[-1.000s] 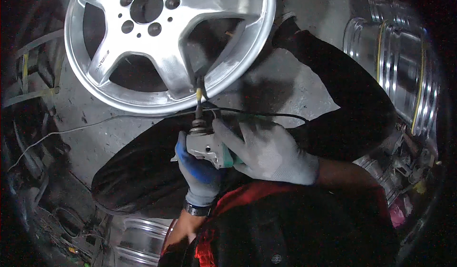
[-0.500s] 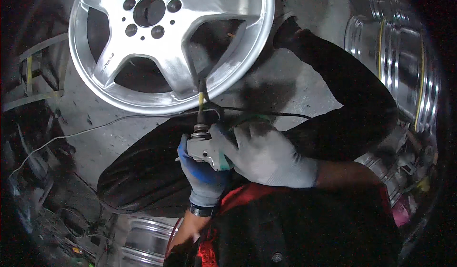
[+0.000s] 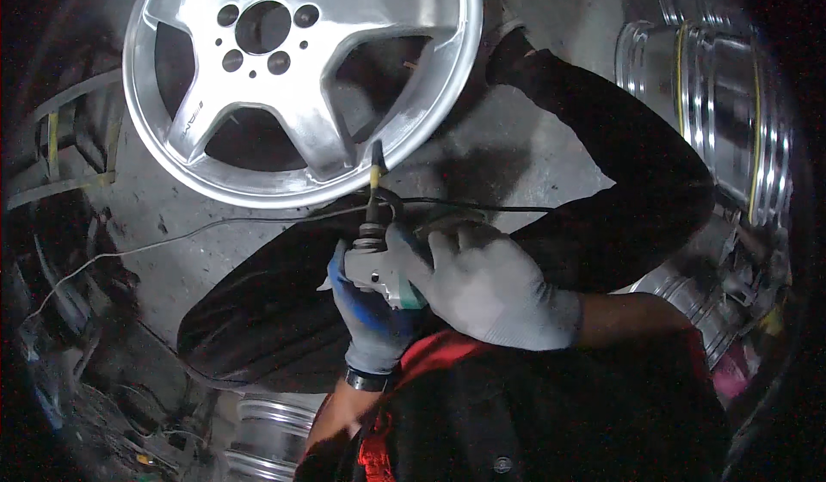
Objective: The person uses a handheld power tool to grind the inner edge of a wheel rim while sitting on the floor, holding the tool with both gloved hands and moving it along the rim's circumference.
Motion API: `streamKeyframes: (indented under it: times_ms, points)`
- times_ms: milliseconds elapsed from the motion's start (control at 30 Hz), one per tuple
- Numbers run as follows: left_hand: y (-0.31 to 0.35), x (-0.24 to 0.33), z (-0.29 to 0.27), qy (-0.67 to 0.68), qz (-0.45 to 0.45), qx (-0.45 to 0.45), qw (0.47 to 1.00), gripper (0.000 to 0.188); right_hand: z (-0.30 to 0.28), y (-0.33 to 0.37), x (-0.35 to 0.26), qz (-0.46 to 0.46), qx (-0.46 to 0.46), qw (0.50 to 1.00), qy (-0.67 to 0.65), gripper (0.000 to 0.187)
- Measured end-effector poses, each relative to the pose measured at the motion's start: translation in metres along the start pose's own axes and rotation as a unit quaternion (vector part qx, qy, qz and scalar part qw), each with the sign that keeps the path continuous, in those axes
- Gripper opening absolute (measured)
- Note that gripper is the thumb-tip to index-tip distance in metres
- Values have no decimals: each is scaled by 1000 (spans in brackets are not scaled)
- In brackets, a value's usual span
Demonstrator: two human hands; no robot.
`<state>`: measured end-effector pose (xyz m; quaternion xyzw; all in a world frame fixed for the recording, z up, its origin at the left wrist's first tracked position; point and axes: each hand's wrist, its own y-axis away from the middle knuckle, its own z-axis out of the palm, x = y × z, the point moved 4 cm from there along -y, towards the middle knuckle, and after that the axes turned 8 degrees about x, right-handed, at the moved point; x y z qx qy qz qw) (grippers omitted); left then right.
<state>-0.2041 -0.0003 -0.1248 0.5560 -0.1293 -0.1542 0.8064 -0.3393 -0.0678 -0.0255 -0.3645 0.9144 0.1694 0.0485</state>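
Both my hands wear grey work gloves and grip an angle grinder (image 3: 375, 267) with a grey metal head and a green body. My left hand (image 3: 370, 317), its palm side blue, is closed around the head from the left and below. My right hand (image 3: 495, 288) wraps the body from the right, thumb along the head; its fingers are partly hidden. A slim dark, tapered bit with a yellow band (image 3: 375, 172) points away from me. Its tip overlaps the near-right rim of a silver five-spoke alloy wheel (image 3: 297, 95); whether it touches cannot be told.
A thin cable (image 3: 185, 237) runs across the grey floor below the wheel. My crossed legs in black trousers (image 3: 632, 224) flank the work. Shiny wheel rims (image 3: 718, 104) stand at the right, another rim (image 3: 267, 435) at the lower left. Dark clutter (image 3: 77, 310) fills the left side.
The grinder's bit has shifted slightly right along the wheel's near rim, away from the spoke's end. The whole view has shifted a little. Both hands keep their grip.
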Motion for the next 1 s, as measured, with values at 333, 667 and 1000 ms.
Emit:
streamKeyframes:
  times_ms: [333,667,1000]
  points:
    - [16,7,9,21,4,-38,999,46,10,-8,-11,-7,26,999,-22,61]
    - [22,6,12,32,15,-36,999,42,8,-3,-13,3,9,1000,-9,61]
    - [10,-4,2,51,-27,-68,996,55,-5,2,-4,12,-9,1000,-24,69]
